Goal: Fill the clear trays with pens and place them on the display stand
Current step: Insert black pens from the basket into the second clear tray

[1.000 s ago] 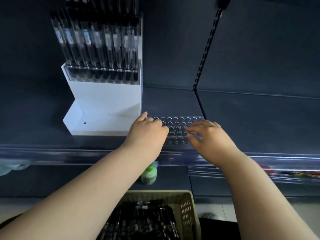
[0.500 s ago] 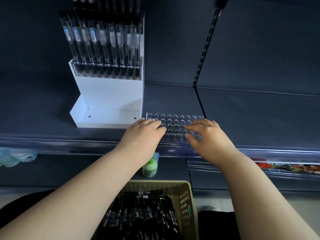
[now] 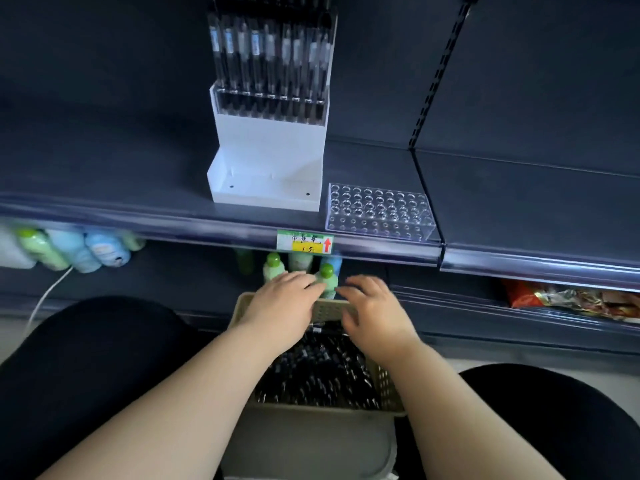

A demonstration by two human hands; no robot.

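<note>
An empty clear tray full of round holes lies on the dark shelf, just right of the white display stand. The stand's upper step carries a clear tray of upright black pens; its lower step is bare. A beige basket heaped with black pens rests on my lap. My left hand and my right hand hover palm-down over the basket's far rim, fingers spread, holding nothing.
The shelf's front rail bears a green and yellow price tag. Green-capped bottles stand on the lower shelf just past my fingertips; more bottles lie at left. Snack packets sit at lower right. A white cable hangs left.
Both hands have let go of the clear tray on the shelf and dropped down to the basket. My view has tilted down, showing the lower shelf and my lap.
</note>
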